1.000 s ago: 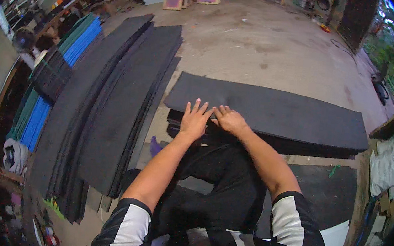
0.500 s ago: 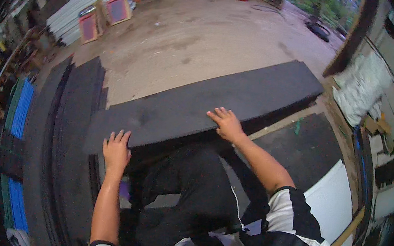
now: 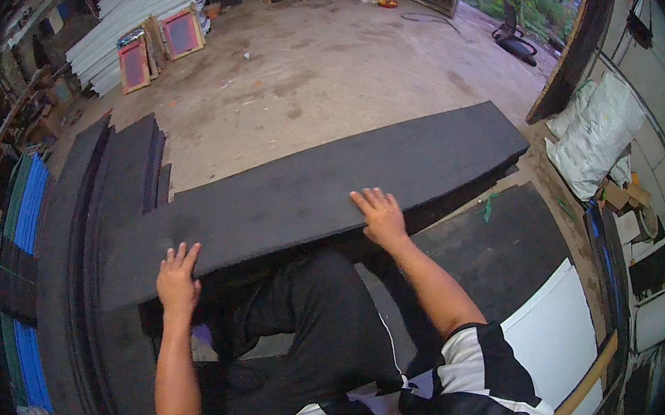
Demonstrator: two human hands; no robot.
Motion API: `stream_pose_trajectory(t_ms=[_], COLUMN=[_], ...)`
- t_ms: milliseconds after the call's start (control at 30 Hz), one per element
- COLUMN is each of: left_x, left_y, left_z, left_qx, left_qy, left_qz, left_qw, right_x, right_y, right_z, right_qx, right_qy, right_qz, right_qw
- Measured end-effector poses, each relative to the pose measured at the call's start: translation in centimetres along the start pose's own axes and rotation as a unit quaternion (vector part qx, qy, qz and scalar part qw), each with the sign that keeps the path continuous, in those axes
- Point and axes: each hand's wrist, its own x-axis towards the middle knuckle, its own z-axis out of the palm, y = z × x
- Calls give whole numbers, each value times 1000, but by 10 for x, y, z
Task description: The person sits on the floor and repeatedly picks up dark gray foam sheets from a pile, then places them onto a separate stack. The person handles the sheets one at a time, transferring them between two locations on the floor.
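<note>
Black sheet (image 3: 327, 179): slanting across, atop dark pile (image 3: 471, 184)
Left hand (image 3: 178, 276): fingers apart, flat at near edge, left end
Right hand (image 3: 381, 215): fingers apart, near edge, mid-length
Framed panels (image 3: 183, 33): far left, by white stack (image 3: 138, 9)

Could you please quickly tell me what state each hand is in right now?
Left hand: open, resting on the top dark sheet at its near edge.
Right hand: open, resting on the same sheet, farther right.

Past the long dark sheet (image 3: 326, 187), floor (image 3: 323, 69) gives passing room; stacked strips (image 3: 127, 157) crowd its left end, a bent knee (image 3: 329, 280) its near edge.
</note>
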Motion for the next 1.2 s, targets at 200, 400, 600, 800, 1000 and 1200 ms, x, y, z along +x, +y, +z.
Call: stream_pose_trajectory(t_ms=[200,400,600,800,1000,1200], left_x=[-61,-148,-235,-333,-383,-340], left_y=[-29,-65,-82,-87,-86,-115], left_z=[-40,-48,-59,-47,-30,21], left_qx=[-1,27,28,53,31,58], left_qy=[70,140,157,170,167,89], left_qz=[-47,-131,-246,-373,-474,-525], left_qw=[996,981,956,910,864,845], right_x=[6,70,135,182,227,226], right_y=[0,-70,-163,-297,-415,-514], right_z=[4,-3,2,18,46,127], right_qx=[-64,-16,26,86,116,56], right_qy=[88,199,231,248,239,127], right_qz=[-12,-106,-220,-347,-438,-406], right_qw=[994,974,948,900,859,903])
